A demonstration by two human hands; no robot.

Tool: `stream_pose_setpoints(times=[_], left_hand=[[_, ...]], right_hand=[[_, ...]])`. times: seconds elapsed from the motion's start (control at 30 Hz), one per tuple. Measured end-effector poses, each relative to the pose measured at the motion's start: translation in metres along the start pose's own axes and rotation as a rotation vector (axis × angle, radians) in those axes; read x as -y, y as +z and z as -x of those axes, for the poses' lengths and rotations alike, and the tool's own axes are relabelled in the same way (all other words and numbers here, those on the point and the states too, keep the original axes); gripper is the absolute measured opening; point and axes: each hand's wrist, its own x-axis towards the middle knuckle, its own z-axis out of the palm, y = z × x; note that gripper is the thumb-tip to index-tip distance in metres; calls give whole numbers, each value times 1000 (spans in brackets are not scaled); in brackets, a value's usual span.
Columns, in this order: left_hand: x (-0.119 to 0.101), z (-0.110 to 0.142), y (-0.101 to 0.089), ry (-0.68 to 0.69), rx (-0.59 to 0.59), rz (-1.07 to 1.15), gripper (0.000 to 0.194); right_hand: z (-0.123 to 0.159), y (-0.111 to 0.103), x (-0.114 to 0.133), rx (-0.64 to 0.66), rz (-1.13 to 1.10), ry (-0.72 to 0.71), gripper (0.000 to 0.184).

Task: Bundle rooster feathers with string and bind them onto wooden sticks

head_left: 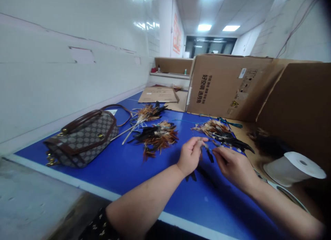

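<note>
My left hand [190, 155] is closed, its thumb and forefinger pinching a small bunch of dark feathers [210, 156] above the blue table [144, 174]. Just to the right, my right hand [236, 167] is also closed in a pinch, its fingertips close to the bunch. What lies between them is too small to make out. Beyond my hands lies a pile of brown, cream and black feathers [219, 131]. Two more feather clusters rest left of my hands: a near one [161, 135], and a far one [148, 113] beside pale sticks [129, 134].
A patterned handbag [88, 140] with a brown strap sits at the left by the white wall. Large cardboard boxes [222, 85] stand behind and to the right. A white roll [292, 169] is near my right forearm. Flat cardboard [159, 94] lies at the far end.
</note>
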Motion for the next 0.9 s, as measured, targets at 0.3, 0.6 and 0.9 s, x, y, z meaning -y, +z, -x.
stream_pose_setpoints(times=[0.3,0.6,0.9], left_hand=[[10,-16,-17,-342,92,74,52],[10,-13,-18,-475,101,115,54],[10,1,-6,-523,165,-54,53]], right_hand=[[-11,0,-54,-342,81,205,22],[22,21,-64,-171,-46,294,36],[20,31,-2,86,-668,334,33]])
